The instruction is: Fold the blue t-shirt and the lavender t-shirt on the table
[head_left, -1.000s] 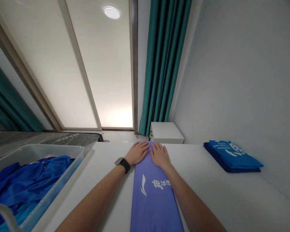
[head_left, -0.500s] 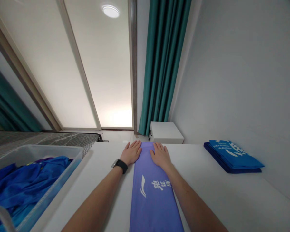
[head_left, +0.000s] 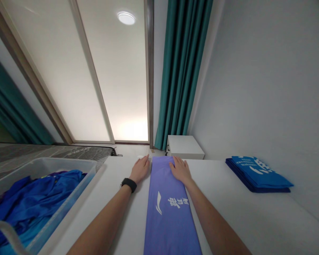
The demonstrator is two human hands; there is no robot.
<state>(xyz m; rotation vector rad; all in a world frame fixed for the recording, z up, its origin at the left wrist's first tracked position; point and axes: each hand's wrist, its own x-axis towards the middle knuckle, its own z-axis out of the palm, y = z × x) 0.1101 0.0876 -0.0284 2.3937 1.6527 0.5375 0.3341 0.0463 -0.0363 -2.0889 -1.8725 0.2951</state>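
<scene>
A purple shirt [head_left: 167,223] with white lettering lies folded into a long strip on the white table [head_left: 212,212], running away from me. My right hand [head_left: 181,170] rests flat on its far right edge, fingers apart. Just left of the strip's far end is my left hand [head_left: 139,170], fingers stretched out and holding nothing. A black watch is on the left wrist. The near end of the shirt runs out of the bottom of the view.
At left stands a clear plastic bin [head_left: 66,161] with crumpled blue clothes [head_left: 42,198]. A stack of folded blue garments [head_left: 257,173] lies on the table at right by the wall. Beyond the far edge are a small white cabinet [head_left: 186,146] and a green curtain [head_left: 184,71].
My left hand has moved left off the shirt's edge. My right hand stays on the far right edge. The view has shifted slightly.
</scene>
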